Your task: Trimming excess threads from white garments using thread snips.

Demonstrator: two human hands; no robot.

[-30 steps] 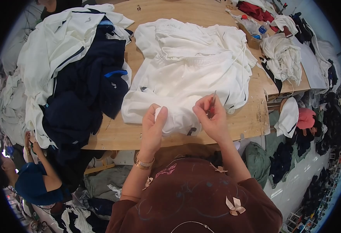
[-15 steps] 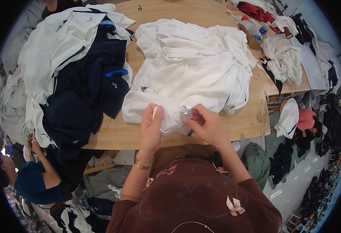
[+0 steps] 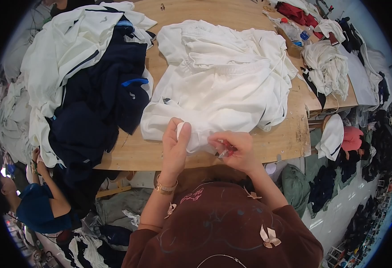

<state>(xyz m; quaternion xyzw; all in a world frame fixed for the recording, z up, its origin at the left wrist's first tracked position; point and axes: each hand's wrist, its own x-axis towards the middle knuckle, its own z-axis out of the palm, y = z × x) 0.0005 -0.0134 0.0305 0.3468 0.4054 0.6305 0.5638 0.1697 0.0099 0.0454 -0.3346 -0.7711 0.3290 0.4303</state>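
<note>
White pants (image 3: 223, 96) with gathered waistbands and drawstrings lie in a pile on the wooden table in front of me. My left hand (image 3: 176, 145) is closed on the near edge of the white pants, with a fold of cloth between thumb and fingers. Just to the right, my right hand (image 3: 235, 149) is closed around a small red-handled tool with shiny metal, which looks like thread snips (image 3: 225, 149). Its shiny end points down, toward the table's front edge. My right fingertips are beside the white cloth; whether they touch it I cannot tell.
Navy garments (image 3: 98, 98) and white garments (image 3: 77, 44) are heaped on the left of the table (image 3: 289, 145). A bundle of white cloth strips (image 3: 325, 67) lies on the right. A person in a blue top (image 3: 42, 207) sits at left; another in pink (image 3: 352, 137) is at right.
My right hand has turned, so the snips' shiny end, which pointed up and left, now points down. My left hand keeps its hold on the white cloth.
</note>
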